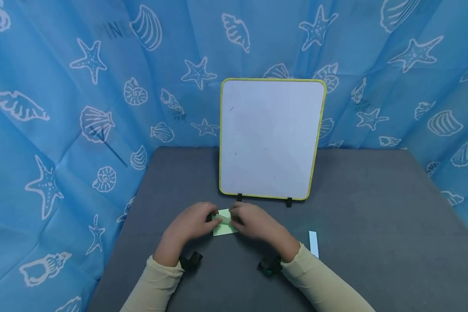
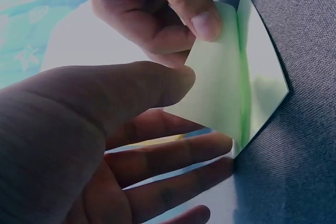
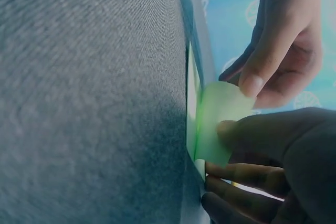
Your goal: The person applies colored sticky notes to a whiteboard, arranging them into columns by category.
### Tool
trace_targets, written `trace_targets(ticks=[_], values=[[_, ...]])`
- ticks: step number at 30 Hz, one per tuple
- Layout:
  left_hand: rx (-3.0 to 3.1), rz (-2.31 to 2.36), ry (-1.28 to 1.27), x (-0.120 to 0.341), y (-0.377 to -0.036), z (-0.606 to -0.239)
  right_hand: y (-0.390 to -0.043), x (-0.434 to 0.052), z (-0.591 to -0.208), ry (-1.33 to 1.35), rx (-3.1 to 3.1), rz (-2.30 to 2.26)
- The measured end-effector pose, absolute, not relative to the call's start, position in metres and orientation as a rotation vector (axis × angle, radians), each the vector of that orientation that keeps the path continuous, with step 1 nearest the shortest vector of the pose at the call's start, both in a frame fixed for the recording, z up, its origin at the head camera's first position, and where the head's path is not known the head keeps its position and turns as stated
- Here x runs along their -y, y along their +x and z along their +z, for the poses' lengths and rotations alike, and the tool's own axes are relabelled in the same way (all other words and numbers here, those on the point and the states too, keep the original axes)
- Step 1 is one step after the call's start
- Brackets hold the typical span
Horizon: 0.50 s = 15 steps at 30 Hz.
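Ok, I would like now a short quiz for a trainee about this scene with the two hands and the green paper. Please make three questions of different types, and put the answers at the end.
1. True or false: the left hand and the right hand both pinch the green paper.
2. Choose one. The whiteboard is edged in: A) red, B) yellow, C) black.
3. Fill in: the pale strip lies on the table, nearer to the person's ____ hand.

Key: 1. True. 2. B. 3. right.
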<state>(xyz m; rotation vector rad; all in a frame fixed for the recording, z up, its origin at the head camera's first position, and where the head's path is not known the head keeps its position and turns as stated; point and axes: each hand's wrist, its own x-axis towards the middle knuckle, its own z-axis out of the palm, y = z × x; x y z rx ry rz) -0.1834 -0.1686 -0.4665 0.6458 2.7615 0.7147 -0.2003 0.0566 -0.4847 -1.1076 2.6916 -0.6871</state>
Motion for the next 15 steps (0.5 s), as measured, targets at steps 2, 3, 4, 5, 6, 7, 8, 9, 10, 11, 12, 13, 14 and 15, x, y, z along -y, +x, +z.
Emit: trace_targets(ticks=[2, 3, 4, 5, 6, 7, 8, 9, 10, 11, 12, 13, 14, 15], values=[[-2.765, 0.734, 0.657, 0.170, -0.182, -0.465, -0.202, -0.058, -0.486, -1.097, -2.687, -0.707], [-2.768, 0.738, 0.662, 0.170, -0.181, -0.464, -0.203, -0.058, -0.486, -1.095, -2.680, -0.723], [-2.773, 0.747, 0.669, 0.171, -0.180, -0.463, -0.204, -0.059, -0.487, -1.094, -2.674, -0.736], [-2.783, 0.753, 0.676, 0.171, -0.179, -0.462, -0.205, -0.060, -0.487, -1.096, -2.671, -0.743], [-2.800, 0.757, 0.687, 0.171, -0.178, -0.462, -0.206, -0.061, -0.487, -1.101, -2.665, -0.757], [-2.818, 0.765, 0.706, 0.172, -0.177, -0.461, -0.207, -0.061, -0.488, -1.110, -2.658, -0.768], [-2.842, 0.775, 0.734, 0.172, -0.177, -0.461, -0.207, -0.062, -0.487, -1.116, -2.645, -0.788], [-2.875, 0.785, 0.758, 0.173, -0.175, -0.461, -0.208, -0.063, -0.487, -1.122, -2.637, -0.801], [-2.913, 0.795, 0.785, 0.174, -0.174, -0.461, -0.208, -0.063, -0.487, -1.126, -2.633, -0.810], [-2.949, 0.811, 0.813, 0.175, -0.172, -0.461, -0.209, -0.064, -0.488, -1.127, -2.630, -0.819], [-2.987, 0.824, 0.837, 0.176, -0.169, -0.461, -0.209, -0.064, -0.488, -1.125, -2.627, -0.829], [-3.018, 0.838, 0.856, 0.177, -0.167, -0.461, -0.209, -0.064, -0.488, -1.122, -2.628, -0.832], [-3.042, 0.843, 0.864, 0.178, -0.164, -0.461, -0.208, -0.063, -0.488, -1.116, -2.632, -0.835], [-3.059, 0.840, 0.865, 0.179, -0.161, -0.461, -0.208, -0.064, -0.489, -1.111, -2.638, -0.834]])
